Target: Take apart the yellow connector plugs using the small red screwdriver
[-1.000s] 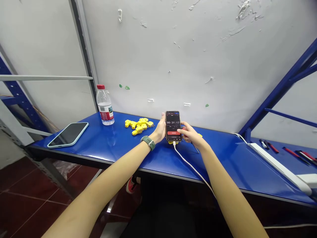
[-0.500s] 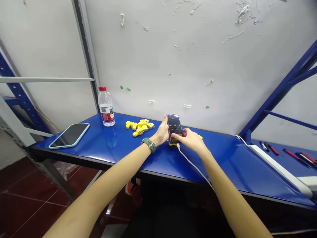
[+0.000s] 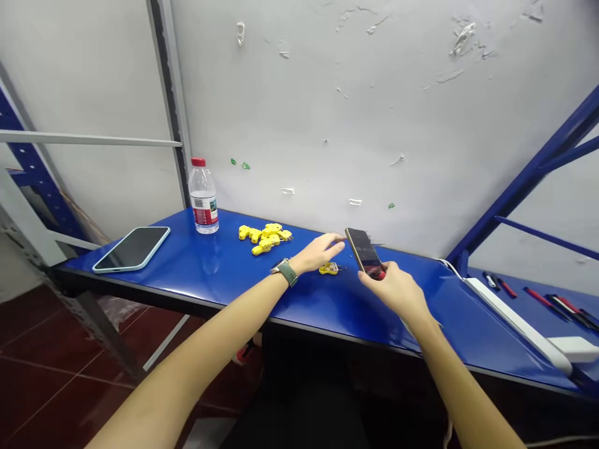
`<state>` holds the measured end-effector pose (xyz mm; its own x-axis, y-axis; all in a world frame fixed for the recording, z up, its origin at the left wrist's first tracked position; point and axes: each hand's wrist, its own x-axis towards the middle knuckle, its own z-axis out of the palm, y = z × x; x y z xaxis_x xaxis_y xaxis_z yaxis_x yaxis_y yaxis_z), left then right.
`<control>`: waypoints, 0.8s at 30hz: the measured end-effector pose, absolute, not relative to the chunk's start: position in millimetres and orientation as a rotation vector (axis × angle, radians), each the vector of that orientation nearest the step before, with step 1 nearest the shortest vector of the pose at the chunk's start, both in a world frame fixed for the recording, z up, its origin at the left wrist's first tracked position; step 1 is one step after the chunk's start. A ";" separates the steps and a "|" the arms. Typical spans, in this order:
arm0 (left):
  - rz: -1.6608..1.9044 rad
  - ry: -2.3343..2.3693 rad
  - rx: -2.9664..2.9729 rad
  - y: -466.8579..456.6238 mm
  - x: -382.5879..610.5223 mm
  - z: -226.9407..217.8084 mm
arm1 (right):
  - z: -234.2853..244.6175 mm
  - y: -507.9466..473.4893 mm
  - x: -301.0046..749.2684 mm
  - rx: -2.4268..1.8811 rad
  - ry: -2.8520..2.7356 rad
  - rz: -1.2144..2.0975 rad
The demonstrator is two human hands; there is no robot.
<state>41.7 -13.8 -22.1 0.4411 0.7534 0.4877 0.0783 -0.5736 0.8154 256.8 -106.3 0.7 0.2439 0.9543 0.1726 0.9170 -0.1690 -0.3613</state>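
Note:
My right hand (image 3: 397, 290) grips a dark smartphone (image 3: 362, 251) by its lower end, tilted above the blue table (image 3: 309, 305). Free of the phone, my left hand (image 3: 321, 251) hovers just left of it, fingers stretched out and holding nothing; a green-strapped watch is on that wrist. Just below the left fingers lies a single small yellow plastic part (image 3: 329, 269) with a thin metal tip. Farther left, several similar yellow parts (image 3: 266, 238) are heaped together. Something red shows at the phone's lower end, partly covered by my right hand.
A water bottle with a red cap (image 3: 204, 198) stands at the back left. Another phone in a pale case (image 3: 133, 251) lies at the left end. At right are a white power strip (image 3: 515, 321) and several pens (image 3: 547, 300). A wall closes off the back.
My left hand has let go of the phone and opened. The right hand has carried the phone to the right and tilted it, uncovering the single yellow part. The timer display is no longer readable.

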 end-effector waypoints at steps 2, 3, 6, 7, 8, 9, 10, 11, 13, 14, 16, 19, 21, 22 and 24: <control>1.021 0.877 2.421 -14.0 34.1 -20.4 | -1.8 -111.8 280.0 -2.253 -1.680 0.094; 0.909 0.937 2.595 -14.3 30.6 -19.9 | -3.6 -113.7 291.5 -2.328 -1.643 0.067; 0.644 1.024 2.880 -14.6 24.7 -20.6 | -10.0 -115.4 322.9 -2.498 -1.530 0.060; 0.591 1.038 2.920 -14.2 24.2 -21.4 | -12.1 -114.8 331.6 -2.531 -1.504 0.068; 0.553 1.052 2.941 -13.6 24.0 -22.4 | -14.0 -113.9 339.0 -2.556 -1.477 0.071; 0.529 1.065 2.948 -12.8 24.1 -23.4 | -15.7 -112.8 345.0 -2.580 -1.459 0.074; 0.516 1.071 2.947 -11.9 24.2 -24.3 | -17.2 -111.7 349.8 -2.598 -1.457 0.078; 0.514 1.069 2.941 -11.0 24.1 -25.0 | -18.6 -110.7 353.4 -2.610 -1.461 0.087; 0.532 1.051 2.931 -9.4 23.3 -25.8 | -20.9 -109.0 358.0 -2.619 -1.485 0.097; 0.542 1.038 2.927 -8.8 22.5 -25.8 | -21.8 -108.4 359.5 -2.613 -1.507 0.105; 0.555 1.010 2.918 -7.7 20.5 -25.7 | -22.6 -106.9 361.9 -2.587 -1.575 0.123; 0.556 0.990 2.882 -6.3 16.9 -25.0 | -17.3 -102.0 363.8 -2.571 -1.649 0.096; 0.542 0.992 2.855 -5.5 14.4 -24.4 | -6.5 -96.1 360.9 -2.492 -1.618 -0.017; 0.532 0.995 2.845 -5.2 13.2 -24.1 | 1.4 -92.4 357.0 -2.363 -1.610 -0.082; 0.513 1.006 2.833 -4.8 11.1 -23.7 | 20.8 -84.5 342.9 -1.995 -1.610 -0.043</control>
<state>11.1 -4.8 -23.7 0.7265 0.6267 0.2819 0.5959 -0.7789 0.1956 342.9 -84.5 20.8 0.2747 0.8889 0.3667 0.9071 -0.1131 -0.4054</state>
